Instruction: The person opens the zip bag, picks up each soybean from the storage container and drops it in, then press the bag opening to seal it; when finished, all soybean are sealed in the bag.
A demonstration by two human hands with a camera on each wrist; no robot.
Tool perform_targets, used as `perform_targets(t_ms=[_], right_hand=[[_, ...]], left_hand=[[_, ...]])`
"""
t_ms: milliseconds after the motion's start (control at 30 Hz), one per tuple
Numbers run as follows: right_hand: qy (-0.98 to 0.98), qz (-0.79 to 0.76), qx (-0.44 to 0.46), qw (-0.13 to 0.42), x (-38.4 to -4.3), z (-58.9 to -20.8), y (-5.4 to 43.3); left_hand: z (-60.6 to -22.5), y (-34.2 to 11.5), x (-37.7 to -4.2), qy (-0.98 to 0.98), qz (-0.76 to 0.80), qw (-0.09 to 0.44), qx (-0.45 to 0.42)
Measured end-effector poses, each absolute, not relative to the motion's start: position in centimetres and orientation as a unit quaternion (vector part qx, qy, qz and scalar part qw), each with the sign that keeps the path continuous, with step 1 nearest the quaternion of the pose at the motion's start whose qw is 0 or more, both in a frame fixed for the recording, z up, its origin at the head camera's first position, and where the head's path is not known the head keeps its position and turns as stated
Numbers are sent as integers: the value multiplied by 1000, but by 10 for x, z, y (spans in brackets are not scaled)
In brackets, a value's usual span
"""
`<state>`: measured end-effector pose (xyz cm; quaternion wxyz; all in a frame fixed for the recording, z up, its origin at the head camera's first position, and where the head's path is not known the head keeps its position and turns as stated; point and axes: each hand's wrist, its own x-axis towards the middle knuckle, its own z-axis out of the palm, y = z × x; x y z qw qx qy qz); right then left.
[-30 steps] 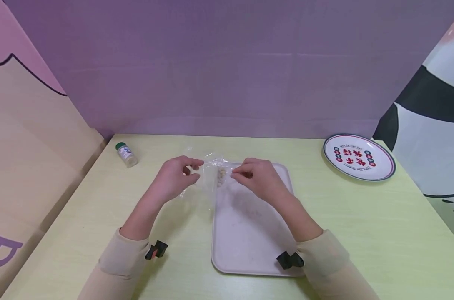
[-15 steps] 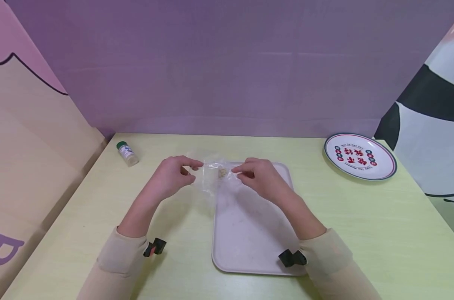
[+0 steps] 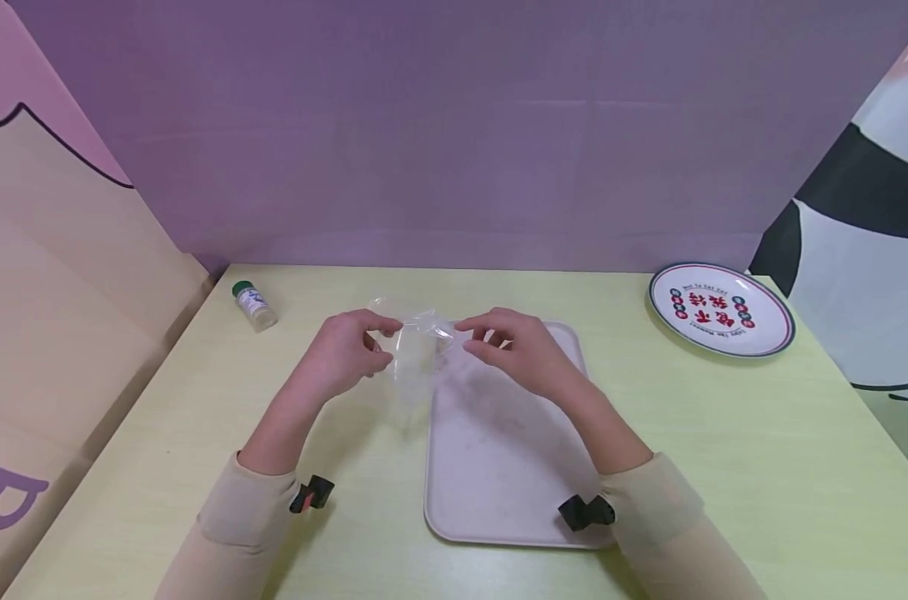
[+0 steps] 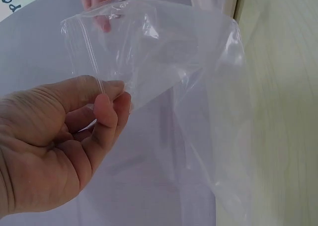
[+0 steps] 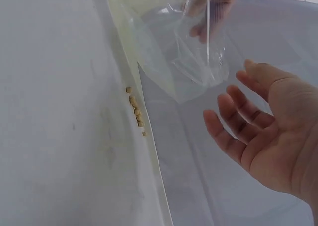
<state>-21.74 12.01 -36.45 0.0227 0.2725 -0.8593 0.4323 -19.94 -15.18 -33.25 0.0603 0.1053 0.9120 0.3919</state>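
A clear zip-lock bag (image 3: 418, 350) hangs from my left hand (image 3: 344, 354). In the left wrist view, the thumb and forefinger pinch the bag (image 4: 154, 42) close to its zip strip. My right hand (image 3: 521, 350) hovers over the tray's far end, fingertips close to the bag's right side. The right wrist view shows that right hand (image 5: 283, 136) with fingers loosely bent and spread, nothing between them. Several small tan pieces (image 5: 136, 112) lie in a short row along the rim of the pale tray (image 3: 506, 467), largely hidden behind the bag in the head view.
A small green-capped bottle (image 3: 254, 307) lies tilted at the back left of the table (image 3: 724, 483). An oval plate with red lettering (image 3: 722, 310) sits at the back right. A purple backdrop (image 3: 469, 150) rises behind the table's far edge.
My right thumb and fingers have parted and lie apart from the bag. The bag has swung slightly left, while my left hand keeps its pinch in nearly the same place.
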Motion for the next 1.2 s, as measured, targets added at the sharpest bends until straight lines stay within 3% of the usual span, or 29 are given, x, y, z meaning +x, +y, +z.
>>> perform_targets(t_ms=[333, 633, 1200], right_hand=[[-881, 422, 214, -22, -227, -371, 128], [-871, 443, 194, -86, -240, -400, 123], [-831, 530, 157, -60, -255, -426, 102]], left_hand=[[-330, -166, -202, 921, 378, 67, 65], [-331, -173, -206, 919, 384, 74, 47], [-331, -173, -207, 914, 396, 80, 41]])
